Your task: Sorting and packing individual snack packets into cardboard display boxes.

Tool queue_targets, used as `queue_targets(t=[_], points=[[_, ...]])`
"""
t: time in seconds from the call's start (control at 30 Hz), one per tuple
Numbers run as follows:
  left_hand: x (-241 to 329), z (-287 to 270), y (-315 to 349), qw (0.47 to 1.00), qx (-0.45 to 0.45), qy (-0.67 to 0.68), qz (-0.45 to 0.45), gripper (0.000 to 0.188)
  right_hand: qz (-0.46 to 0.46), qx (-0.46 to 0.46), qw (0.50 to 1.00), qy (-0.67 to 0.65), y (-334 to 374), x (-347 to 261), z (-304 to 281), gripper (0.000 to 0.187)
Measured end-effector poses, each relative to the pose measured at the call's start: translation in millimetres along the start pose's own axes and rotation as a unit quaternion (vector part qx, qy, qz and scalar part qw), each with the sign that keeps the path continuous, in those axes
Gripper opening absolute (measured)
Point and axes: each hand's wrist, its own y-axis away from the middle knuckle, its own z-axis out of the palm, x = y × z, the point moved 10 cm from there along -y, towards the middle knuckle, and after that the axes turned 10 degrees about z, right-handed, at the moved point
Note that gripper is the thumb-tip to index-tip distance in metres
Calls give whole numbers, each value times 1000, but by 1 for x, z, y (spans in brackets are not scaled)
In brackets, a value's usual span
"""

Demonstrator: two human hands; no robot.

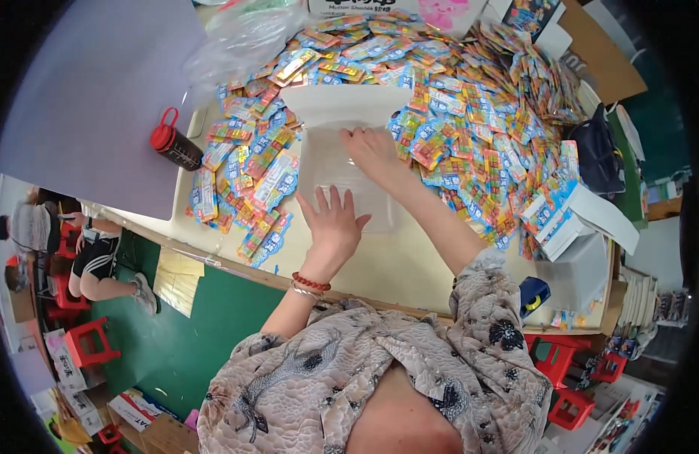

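Observation:
A see-through plastic box (319,163) lies on the table before me, a white flap (346,102) standing up at its far end. My left hand (334,219) is spread flat over the box's near left part, fingers apart, with nothing in it. Reaching in from the right, my right hand (371,153) is over the box's far right part. Its fingers are curled, and what they grip, if anything, is hidden. Around the box lie heaps of flat, colourful candy packets (470,144), with a smaller group of packets (247,181) to the left.
A red-capped dark bottle (177,144) stands at the left edge. Clear plastic bags (247,45) lie at the far left. An opened display box (576,219) and a blue tape dispenser (532,295) are on the right. Beyond the table's left edge, a person (100,257) sits near red stools (92,343).

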Motion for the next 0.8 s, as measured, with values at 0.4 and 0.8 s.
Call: queue_targets(t=[0.4,0.8], points=[[-10,90,0,979,-162,-12,120,40,30,169,985,2,34,-5,-16,28],[6,-66,-5,973,187,110,82,23,420,198,806,-367,209,248,-26,32]])
